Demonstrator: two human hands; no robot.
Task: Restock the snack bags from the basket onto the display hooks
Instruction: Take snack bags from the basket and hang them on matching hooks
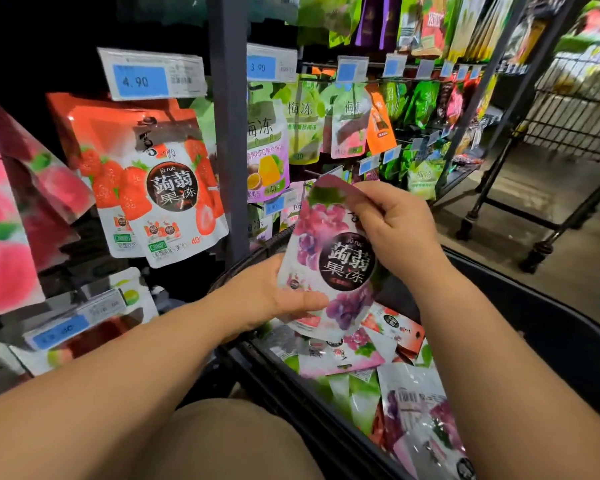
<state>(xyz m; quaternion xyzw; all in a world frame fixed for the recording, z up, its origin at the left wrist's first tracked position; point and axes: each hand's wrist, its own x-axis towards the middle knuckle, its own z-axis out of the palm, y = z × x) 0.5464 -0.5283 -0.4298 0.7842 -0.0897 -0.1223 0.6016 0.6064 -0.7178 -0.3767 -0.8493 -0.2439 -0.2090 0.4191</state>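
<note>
A purple grape jelly bag (329, 258) is held upright over the black basket (541, 327). My left hand (274, 296) grips its lower left edge, thumb across the front. My right hand (392, 223) pinches its top right corner. Several more snack bags (388, 379), grape, green and strawberry, lie loose in the basket below. On the display hooks to the left hang strawberry jelly bags (149, 181) under a 4.90 price tag (149, 76).
A dark rack post (227, 133) separates the strawberry bags from plum jelly bags (291, 133) on hooks to the right. Peach bags (11, 216) hang at far left. A wire cart (575, 109) stands at the right on the floor. My knee is at the bottom.
</note>
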